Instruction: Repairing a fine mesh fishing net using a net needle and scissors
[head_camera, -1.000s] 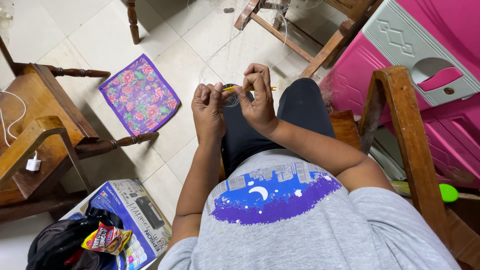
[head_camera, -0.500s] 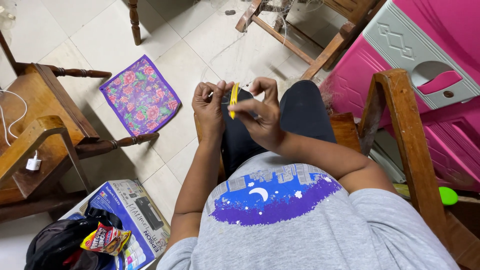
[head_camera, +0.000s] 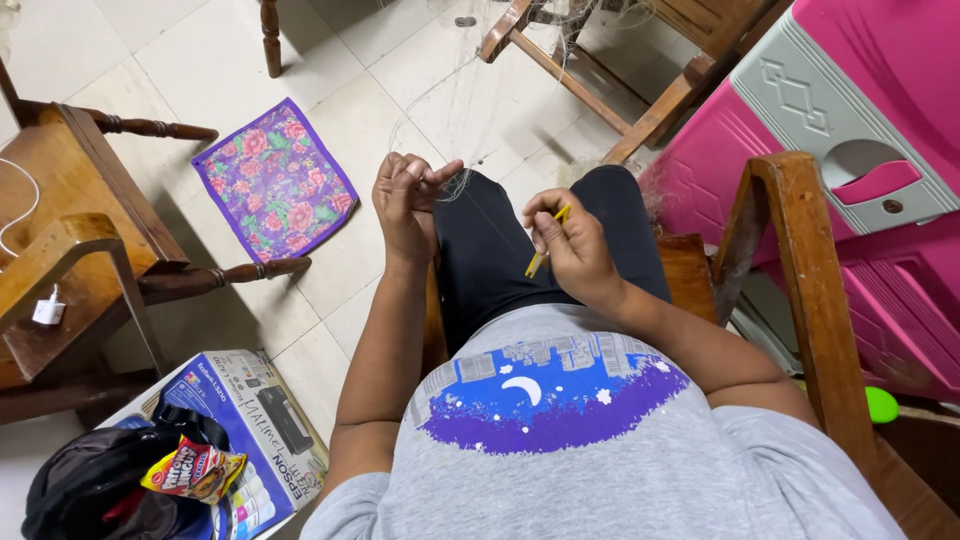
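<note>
The net (head_camera: 470, 95) is the biggest thing here, a fine, pale mesh spreading from the wooden chair (head_camera: 640, 100) ahead down to my lap; it looks nearly weightless, limp and easy to snag or tear, so I'd take it at the bunched edge rather than by single strands. My left hand (head_camera: 408, 200) is closed, pinching that gathered edge. My right hand (head_camera: 575, 245) is closed around a thin yellow needle (head_camera: 546, 246), stiff and light, held near its upper end.
</note>
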